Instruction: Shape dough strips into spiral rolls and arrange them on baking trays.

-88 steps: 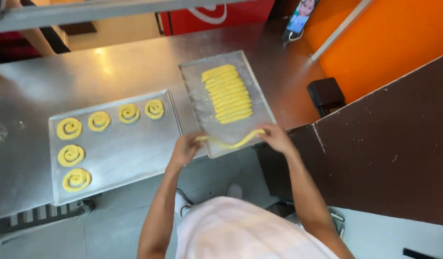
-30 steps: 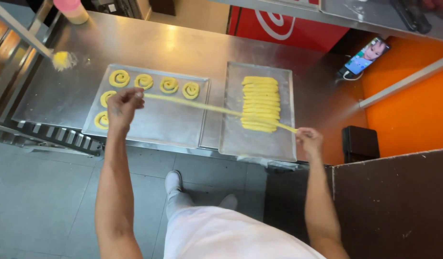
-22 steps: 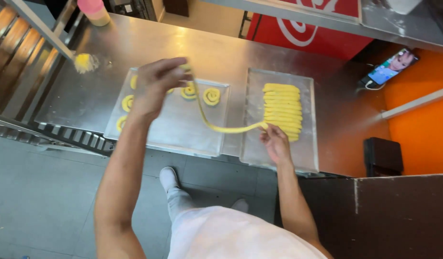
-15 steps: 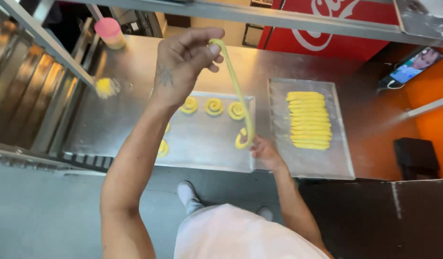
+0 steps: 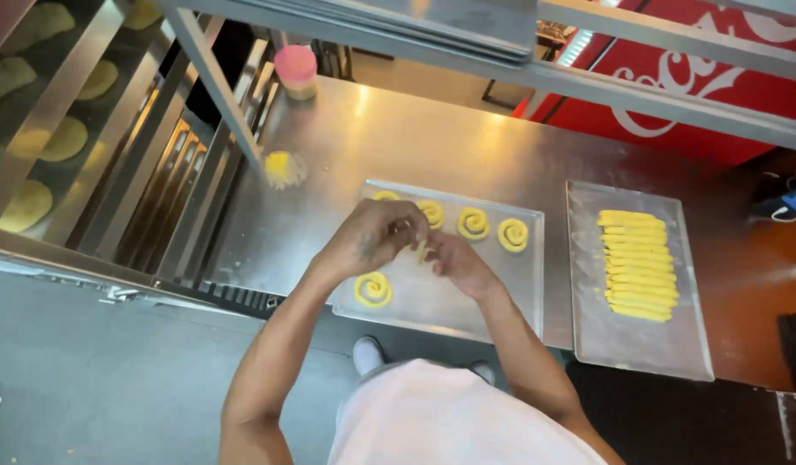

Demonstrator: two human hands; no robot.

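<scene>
While both bare hands meet over the middle of the flat rectangular metal baking tray (image 5: 432,306), the person's left hand (image 5: 374,237) and right hand (image 5: 456,261) pinch a small piece of yellow dough (image 5: 422,251) between them. The fingers of each hand are curled in close around it, fingertips nearly touching those of the other hand (only a sliver of the dough shows, so its shape cannot be told).

On the same tray lie several yellow dough spirals: one spiral (image 5: 374,289) sits near the front edge, just below the left wrist, and three more run along the far edge, among them a coil (image 5: 473,223) and another coil (image 5: 512,234) to its right.

A second metal tray (image 5: 647,344) lies just beside the first, on the right, and carries a neat stack of straight yellow dough strips (image 5: 637,276) laid side by side.

Both trays rest on a brushed steel counter (image 5: 415,138). Farther back on it stand a pink-lidded round container (image 5: 296,71) and a small yellow-filled dish (image 5: 282,168). To the left, a rack of shelves (image 5: 45,129) holds pale flat dough pieces.
</scene>
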